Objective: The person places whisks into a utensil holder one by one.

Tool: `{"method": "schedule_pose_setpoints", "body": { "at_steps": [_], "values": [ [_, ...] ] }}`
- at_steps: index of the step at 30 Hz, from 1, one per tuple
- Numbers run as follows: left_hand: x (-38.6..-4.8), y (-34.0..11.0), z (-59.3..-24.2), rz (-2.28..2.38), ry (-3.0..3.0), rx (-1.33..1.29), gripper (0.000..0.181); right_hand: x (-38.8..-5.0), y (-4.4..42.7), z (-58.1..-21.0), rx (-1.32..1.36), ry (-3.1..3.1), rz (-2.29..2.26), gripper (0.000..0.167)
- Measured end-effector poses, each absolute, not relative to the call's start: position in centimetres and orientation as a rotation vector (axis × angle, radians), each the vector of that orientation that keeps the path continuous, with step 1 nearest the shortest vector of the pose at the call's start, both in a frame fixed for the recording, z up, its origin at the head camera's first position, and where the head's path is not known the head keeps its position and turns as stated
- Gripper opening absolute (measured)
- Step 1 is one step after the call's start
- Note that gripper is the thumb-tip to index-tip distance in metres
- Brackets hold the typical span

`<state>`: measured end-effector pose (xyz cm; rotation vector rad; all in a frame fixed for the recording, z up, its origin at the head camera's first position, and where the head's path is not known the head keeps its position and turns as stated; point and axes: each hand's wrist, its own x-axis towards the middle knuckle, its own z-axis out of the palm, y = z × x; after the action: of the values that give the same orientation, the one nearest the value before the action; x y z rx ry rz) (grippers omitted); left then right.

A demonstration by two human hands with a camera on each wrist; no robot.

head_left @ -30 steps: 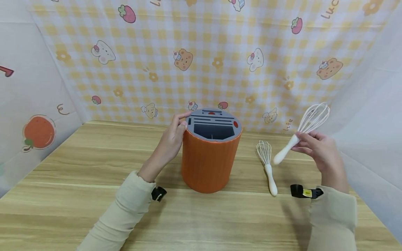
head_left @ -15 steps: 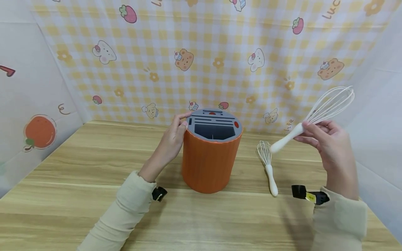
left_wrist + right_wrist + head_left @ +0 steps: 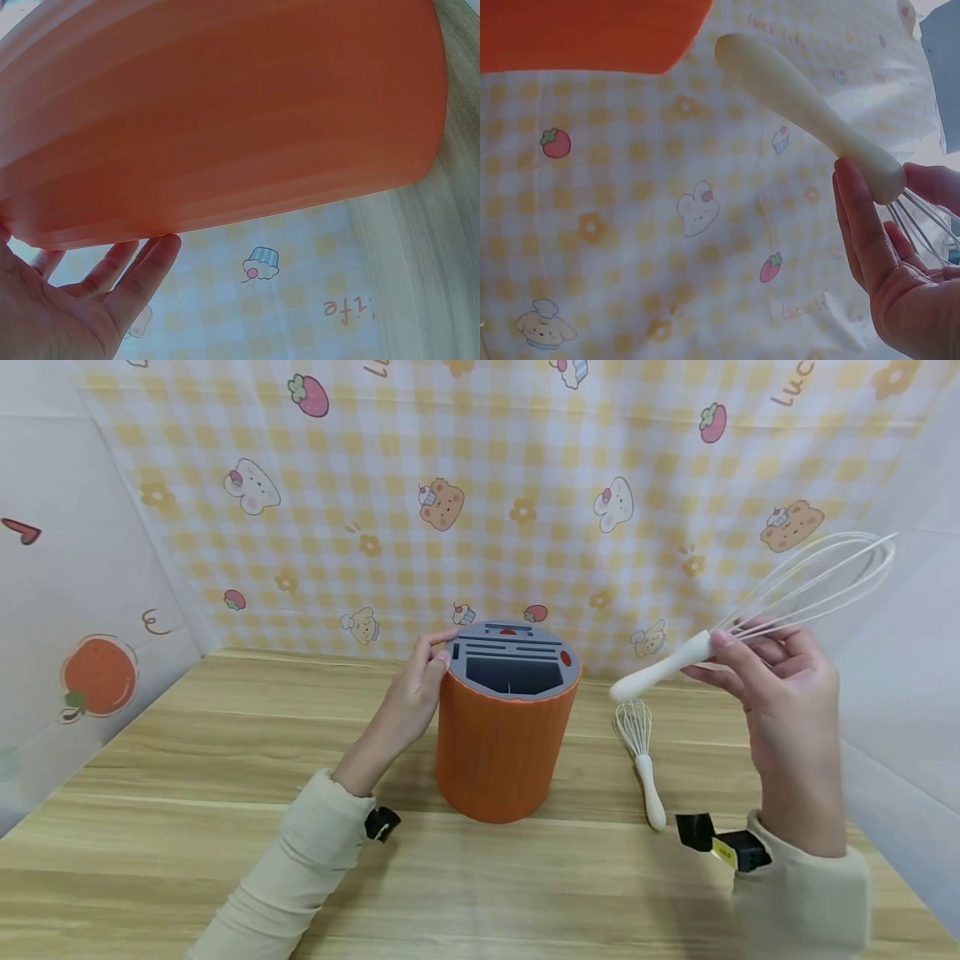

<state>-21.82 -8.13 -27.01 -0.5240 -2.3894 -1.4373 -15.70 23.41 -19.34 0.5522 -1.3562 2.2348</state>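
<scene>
An orange round knife block (image 3: 498, 756) with a slotted grey top stands upright in the head view. My left hand (image 3: 411, 689) rests against its left upper side, thumb at the rim; in the left wrist view the fingers (image 3: 154, 274) look fairly straight and touch its wall. My right hand (image 3: 787, 681) pinches a white whisk (image 3: 663, 667) where handle meets wires. This whisk is raised, its wire loops up to the right and its handle end down to the left. A smaller white whisk (image 3: 648, 789) lies on the table below it.
The wooden table (image 3: 480, 893) reaches back to a yellow checked cloth (image 3: 330, 510) with cartoon prints. White cloth walls (image 3: 907, 710) stand on both sides. The knife block's top has a wide dark compartment (image 3: 513, 677) at the front and narrow slots behind.
My right hand has lifted the whisk and tilted it flatter; it went up and right, then its handle end swung left toward the knife block. My left hand has stayed in place.
</scene>
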Motion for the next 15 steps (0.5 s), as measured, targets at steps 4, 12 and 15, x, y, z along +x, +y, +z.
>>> {"method": "schedule_pose_setpoints", "body": {
  "at_steps": [4, 12, 15],
  "values": [
    [-21.9, -8.1, -27.0, -1.437, -2.390, -0.521, 0.040, -15.2, 21.9, -19.1, 0.626, -1.296, 2.222, 0.023],
    [-22.1, -8.2, -27.1, -1.437, -2.382, -0.529, 0.040, -14.8, 19.0, -19.5, 0.688, -1.383, 2.109, 0.027],
    [-22.0, -8.2, -27.1, -1.436, -2.381, -0.532, 0.040, -14.9, 18.3, -19.9, 0.710, -1.421, 2.075, 0.027]
  ]
}}
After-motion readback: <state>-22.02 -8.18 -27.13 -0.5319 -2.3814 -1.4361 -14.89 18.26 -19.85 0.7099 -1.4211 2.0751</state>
